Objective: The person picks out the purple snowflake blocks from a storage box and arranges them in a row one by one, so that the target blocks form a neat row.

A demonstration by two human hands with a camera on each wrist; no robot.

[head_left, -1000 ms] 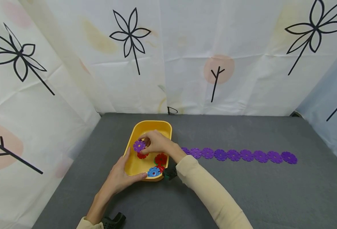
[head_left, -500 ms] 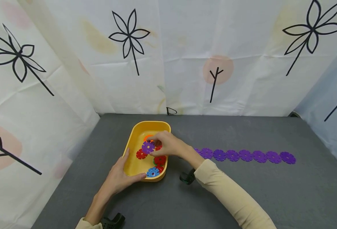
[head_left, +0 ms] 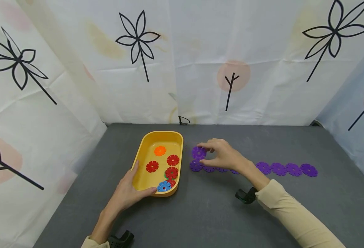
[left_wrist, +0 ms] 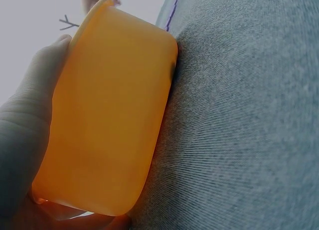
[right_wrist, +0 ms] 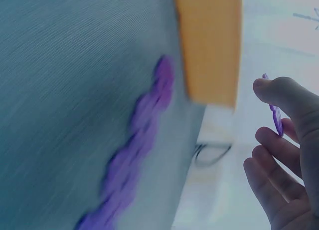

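My right hand (head_left: 224, 155) pinches a purple flower-shaped disc (head_left: 198, 152) by its edge, between thumb and fingers. In the right wrist view the held disc (right_wrist: 277, 121) is seen edge-on, above the table. Below it a row of purple flower discs (head_left: 278, 169) runs to the right, its middle partly hidden by my hand and wrist. My left hand (head_left: 126, 187) grips the near left corner of a yellow tub (head_left: 143, 151), thumb at the near rim. Inside lie an orange disc (head_left: 160, 151), several red discs (head_left: 152, 166) and a blue disc (head_left: 164, 186).
The grey cloth-covered table (head_left: 200, 217) reaches back to a white printed curtain (head_left: 197, 93). More curtain closes off the left and right sides. A dark wrist camera (head_left: 246, 195) sits at my right wrist, another dark mount (head_left: 121, 240) at my left.
My right hand has lifted the purple disc out of the tub and carried it right, over the left end of the row. The left hand keeps its grip on the tub.
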